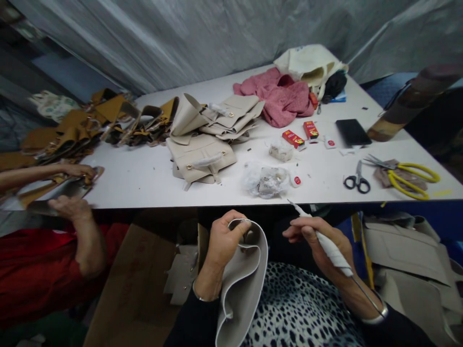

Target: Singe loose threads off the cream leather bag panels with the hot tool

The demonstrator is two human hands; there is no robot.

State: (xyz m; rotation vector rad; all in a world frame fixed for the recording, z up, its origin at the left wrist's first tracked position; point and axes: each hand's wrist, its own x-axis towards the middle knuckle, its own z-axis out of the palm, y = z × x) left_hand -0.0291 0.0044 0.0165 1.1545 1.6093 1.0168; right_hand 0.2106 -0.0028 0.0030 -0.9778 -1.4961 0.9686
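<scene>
My left hand [226, 238] pinches the top edge of a beige bag panel [249, 289], which curves open below the fingers over my lap. A small metal piece shows on the panel's inner side, partly hidden by the fingers. In my right hand [325, 246] is a slim pointed tool [331, 253] with a white-wrapped handle. Its tip points up and left towards the table edge, apart from the panel, and a thin metal rod runs back along my wrist. Beyond the table edge, clear plastic bags of small parts [269, 182] lie nearest to both hands.
Beige bags [204, 161] and brown bags [119, 113] are piled on the white table [133, 178]. Black scissors [357, 180], yellow-handled shears [412, 178] and red boxes [293, 139] lie rightward. At left, a co-worker's hands [74, 207] handle a brown bag. A cardboard box [126, 289] stands below.
</scene>
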